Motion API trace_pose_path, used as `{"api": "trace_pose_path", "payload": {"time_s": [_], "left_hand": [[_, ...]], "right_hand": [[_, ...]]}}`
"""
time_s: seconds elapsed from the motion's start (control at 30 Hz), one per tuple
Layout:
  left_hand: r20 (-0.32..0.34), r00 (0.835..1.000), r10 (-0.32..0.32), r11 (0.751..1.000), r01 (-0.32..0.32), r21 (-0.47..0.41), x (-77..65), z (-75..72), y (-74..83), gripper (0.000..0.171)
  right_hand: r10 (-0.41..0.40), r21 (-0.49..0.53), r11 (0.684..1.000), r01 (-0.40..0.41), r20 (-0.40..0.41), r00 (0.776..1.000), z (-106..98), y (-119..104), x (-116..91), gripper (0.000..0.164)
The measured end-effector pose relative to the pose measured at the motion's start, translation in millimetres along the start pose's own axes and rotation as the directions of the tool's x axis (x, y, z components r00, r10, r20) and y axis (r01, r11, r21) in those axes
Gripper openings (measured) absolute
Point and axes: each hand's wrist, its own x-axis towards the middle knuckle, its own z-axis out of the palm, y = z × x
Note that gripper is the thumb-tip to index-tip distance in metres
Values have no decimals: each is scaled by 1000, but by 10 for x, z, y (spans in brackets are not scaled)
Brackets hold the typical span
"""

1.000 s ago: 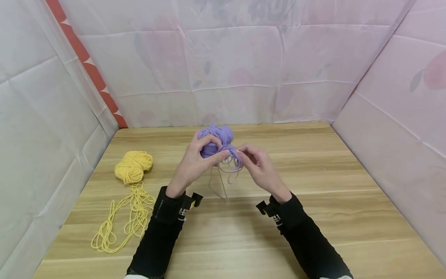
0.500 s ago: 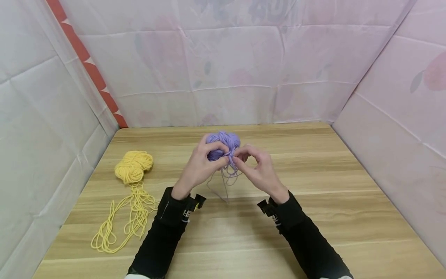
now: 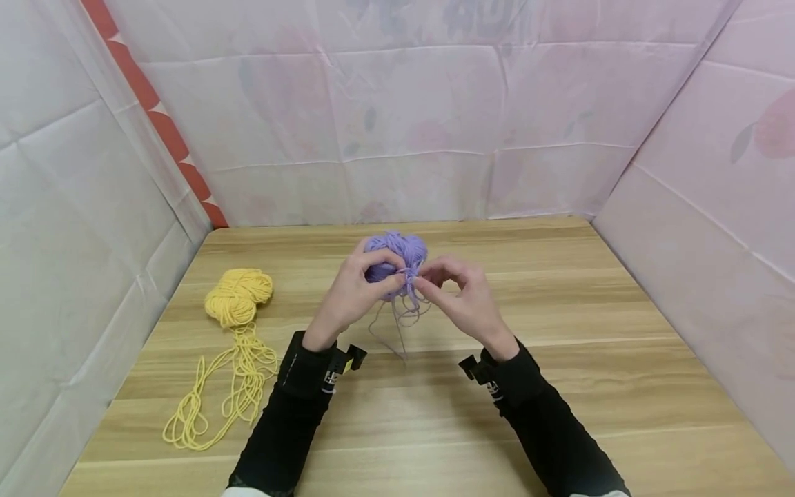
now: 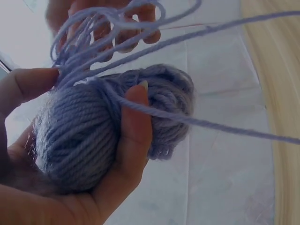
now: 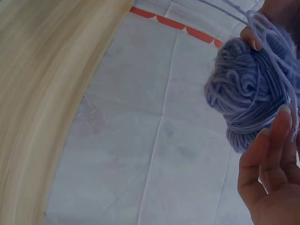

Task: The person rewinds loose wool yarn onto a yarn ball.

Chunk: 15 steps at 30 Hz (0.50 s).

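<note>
My left hand (image 3: 352, 295) grips a purple ball of yarn (image 3: 397, 252) above the far middle of the table. In the left wrist view the fingers and thumb curl round the wound yarn ball (image 4: 82, 136), and loose loops (image 4: 108, 42) spread from its top. My right hand (image 3: 461, 295) is at the ball's right side, thumb and index finger pinching purple strands there. In the right wrist view the right hand's fingertips (image 5: 283, 117) meet the strands beside the yarn ball (image 5: 248, 89). Below the hands, loose purple strands (image 3: 397, 331) hang down.
At the left of the wooden table (image 3: 559, 414) lies a yellow ball of yarn (image 3: 239, 297), its loose yellow strands (image 3: 236, 386) tangled toward the front. White and pink sheets (image 3: 422, 110) wall the table at the back and both sides.
The purple ball and left hand have shifted slightly right and toward me. The right hand's fingers have come in closer to the ball. The yellow yarn has stayed put.
</note>
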Motion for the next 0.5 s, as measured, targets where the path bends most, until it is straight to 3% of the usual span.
{"api": "trace_pose_path", "payload": {"time_s": [0.13, 0.23, 0.33, 0.43, 0.5], "left_hand": [[0, 1000, 31, 999, -31, 40, 1, 6, -11, 7], [-7, 998, 55, 996, -54, 77, 5, 0, -22, 6], [-1, 997, 73, 993, -72, 90, 5, -5, -21, 6], [9, 997, 74, 995, -75, 67, 1, -13, -12, 6], [11, 997, 70, 996, -70, 48, -4, -20, -4, 7]], "right_hand": [[20, 49, 999, -23, 54, 998, -33, -2, 6, 4], [122, 175, 974, -145, 135, 983, -90, -32, 1, 8], [236, 257, 923, -287, 212, 948, -134, -63, -2, 11], [283, 253, 910, -327, 195, 939, -137, -74, 0, 8], [248, 224, 936, -272, 128, 960, -117, -82, -2, 7]]}}
